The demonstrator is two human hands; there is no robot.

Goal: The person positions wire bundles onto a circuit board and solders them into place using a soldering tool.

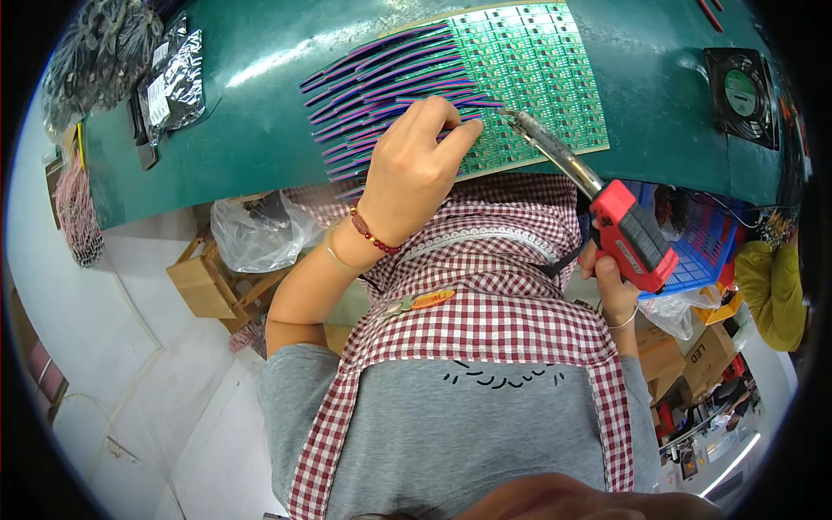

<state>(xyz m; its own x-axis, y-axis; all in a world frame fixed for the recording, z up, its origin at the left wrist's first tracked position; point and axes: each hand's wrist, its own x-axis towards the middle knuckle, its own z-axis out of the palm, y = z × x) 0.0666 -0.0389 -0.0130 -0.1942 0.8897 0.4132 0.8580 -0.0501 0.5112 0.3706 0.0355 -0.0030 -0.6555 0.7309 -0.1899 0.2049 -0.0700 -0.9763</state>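
A green panel of many small circuit boards [537, 69] lies on the bench. Rows of thin ribbon-like wires [381, 74], purple, blue and pink, stretch from its left part. Over them, my left hand [416, 160] is closed in a pinch on some wires; their ends come out beyond the fingers toward the iron's tip, and the fingertips partly hide them. My right hand [611, 282] grips the handle of a red and black soldering gun [628, 230]. Its long metal barrel points up and left, with the tip over the panel just right of the left hand's fingers.
A black cooling fan [741, 95] lies at the bench's right end. Dark bagged parts [173, 91] and bundled cables [100, 65] occupy the far left. Below the bench are a blue plastic basket [702, 256], a wooden stool [204, 282] and cardboard boxes [706, 360]. Another person's sleeve [771, 295] shows at right.
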